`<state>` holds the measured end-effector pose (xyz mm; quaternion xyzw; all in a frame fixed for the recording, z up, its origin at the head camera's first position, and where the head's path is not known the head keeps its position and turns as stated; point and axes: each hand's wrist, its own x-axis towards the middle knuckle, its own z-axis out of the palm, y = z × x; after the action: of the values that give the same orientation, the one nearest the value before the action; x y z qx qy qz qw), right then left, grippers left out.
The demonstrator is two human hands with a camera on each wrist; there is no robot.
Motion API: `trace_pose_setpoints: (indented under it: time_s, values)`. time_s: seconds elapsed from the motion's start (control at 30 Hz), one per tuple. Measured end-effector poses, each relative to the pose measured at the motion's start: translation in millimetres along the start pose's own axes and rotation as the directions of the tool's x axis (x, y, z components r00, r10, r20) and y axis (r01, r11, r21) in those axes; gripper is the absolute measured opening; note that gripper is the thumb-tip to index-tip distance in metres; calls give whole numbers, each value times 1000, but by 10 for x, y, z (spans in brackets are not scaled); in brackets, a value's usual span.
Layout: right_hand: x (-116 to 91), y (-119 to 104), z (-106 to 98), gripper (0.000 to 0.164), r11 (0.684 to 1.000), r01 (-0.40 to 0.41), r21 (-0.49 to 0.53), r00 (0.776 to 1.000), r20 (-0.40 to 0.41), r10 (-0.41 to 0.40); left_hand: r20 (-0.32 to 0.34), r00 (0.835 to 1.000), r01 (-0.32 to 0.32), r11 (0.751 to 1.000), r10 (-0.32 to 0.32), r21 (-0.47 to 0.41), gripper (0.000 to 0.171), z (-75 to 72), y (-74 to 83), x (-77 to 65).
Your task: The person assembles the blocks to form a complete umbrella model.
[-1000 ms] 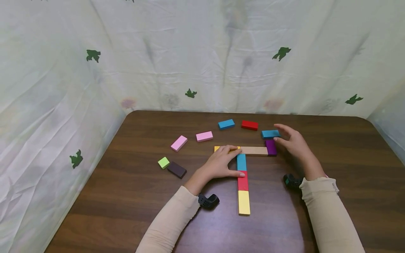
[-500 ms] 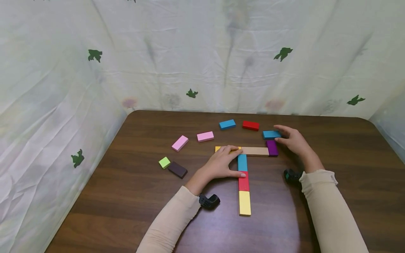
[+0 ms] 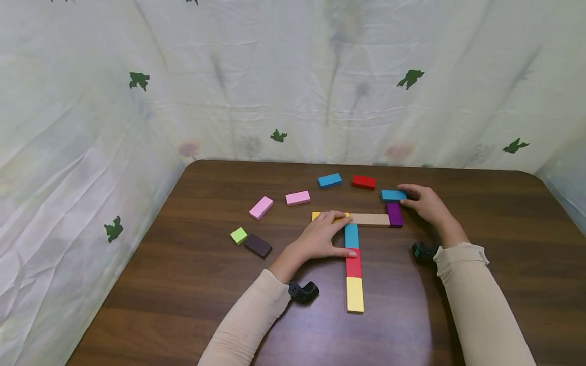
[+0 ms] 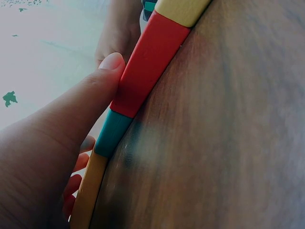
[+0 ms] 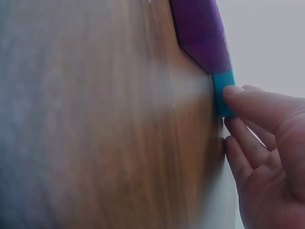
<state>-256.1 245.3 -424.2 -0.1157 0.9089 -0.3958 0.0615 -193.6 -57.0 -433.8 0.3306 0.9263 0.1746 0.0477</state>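
In the head view, my left hand (image 3: 322, 236) rests on a T of flat wooden blocks. Its fingers lie over a yellow block (image 3: 316, 215) in the crossbar, and its thumb touches the red block (image 3: 353, 264) in the stem. The stem also has a blue block (image 3: 351, 235) above the red and a pale yellow block (image 3: 354, 295) below. A natural wood block (image 3: 370, 219) continues the crossbar to a purple block (image 3: 394, 215). At the purple block's far end, my right hand (image 3: 428, 207) pinches the right end of another blue block (image 5: 220, 81), thumb in front, fingers behind.
Two pink blocks (image 3: 261, 208), a lime green block (image 3: 238, 235) and a dark block (image 3: 258, 246) lie to the left. A loose blue block (image 3: 330, 180) and a loose red block (image 3: 364, 182) lie farther back. A pale curtain (image 3: 293, 76) hangs behind the table (image 3: 174, 284).
The index finger and thumb of my right hand have drawn closer together on the blue block's right end. My left hand has stayed in place on the T.
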Motion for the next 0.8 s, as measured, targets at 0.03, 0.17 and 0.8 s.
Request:
trace_pose_setpoints:
  time_s: [0.03,0.17,0.8]
  values:
    - [-4,-1,3,42,1000,-1,-4,1000,-5,1,1,1000,1,1000,-1,-1,91,-1,2,-3]
    - [-11,-7,27,39,1000,-1,-16,1000,-28,0,5,1000,7,1000,-7,-2,91,-4,7,-10]
    - [66,-130,123,38,999,-6,-38,997,-76,3,2,1000,-1,1000,1,6,90,11,-2,1]
